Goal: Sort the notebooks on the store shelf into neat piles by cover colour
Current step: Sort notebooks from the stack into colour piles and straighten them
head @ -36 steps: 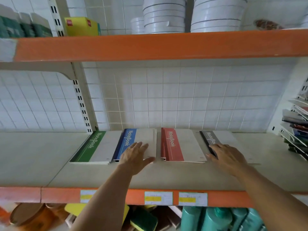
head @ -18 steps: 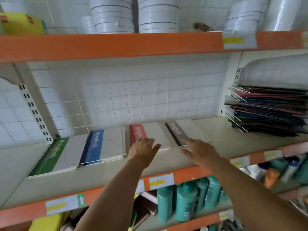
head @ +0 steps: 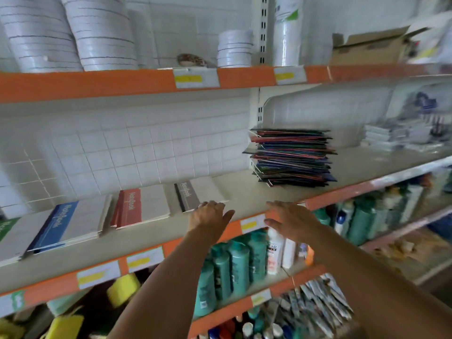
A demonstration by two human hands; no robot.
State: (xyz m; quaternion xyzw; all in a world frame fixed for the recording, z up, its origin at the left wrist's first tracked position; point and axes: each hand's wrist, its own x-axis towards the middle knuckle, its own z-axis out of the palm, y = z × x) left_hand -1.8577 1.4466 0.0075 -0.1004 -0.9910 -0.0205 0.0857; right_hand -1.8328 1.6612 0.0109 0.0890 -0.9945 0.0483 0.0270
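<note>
A: Left hand [head: 210, 216] first. Fingers spread and relaxed, gripping nothing, hovering at the front edge of the grey notebook pile [head: 199, 194], maybe brushing its near corner; too blurred to tell.

B: Right hand [head: 291, 222] likewise loose and empty, palm down over the orange lip of the shelf [head: 244, 192]. Nothing held.

A: Further left of the left hand: red pile [head: 140, 207], then blue pile [head: 68, 220], then a sliver of green pile [head: 7, 226] at the frame edge. Thin covers, a coloured band down the spine side, pale card beyond it. Matte, flat, square-cornered.

B: Up and to the right of the right hand, well apart: mixed stack [head: 292, 157], still unsorted. Dark covers, red and blue edges poking out at odd angles, corners fanned.

A: Probably light one by one, heavy as a whole stack. Floppy too; likely to sag if pinched at one corner.

B: Smooth covers, so likely to slide off each other. Best taken a few at a time, thumb on top, fingers under the long edge, near the spine where stiffest.

A: Or clamped from both short sides with two hands, then squared against the shelf.

B: Risk of the fanned ones spilling forward if pulled from the middle. Safer from the top.
</note>
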